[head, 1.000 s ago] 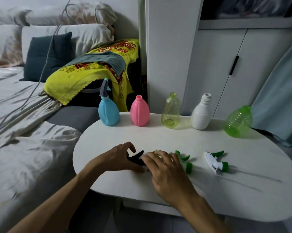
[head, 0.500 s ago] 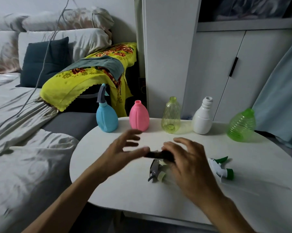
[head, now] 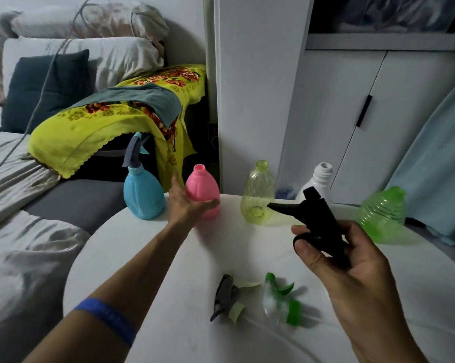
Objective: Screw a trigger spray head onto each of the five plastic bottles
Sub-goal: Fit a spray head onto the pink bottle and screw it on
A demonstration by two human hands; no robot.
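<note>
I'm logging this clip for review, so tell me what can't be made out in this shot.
- Head view: whether the left hand touches the pink bottle; motion blur.
- White bottle base: hidden behind the black spray head in the right hand.
- Clear-and-green spray head on the table: blurred, details unclear.

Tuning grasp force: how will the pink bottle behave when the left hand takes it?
The pink bottle looks like empty, uncapped, thin plastic, so probably light and squeezable. Its wide base and narrow neck suggest it stands steadily, though a push might slide it on the smooth table. The left hand is open beside it.
</note>
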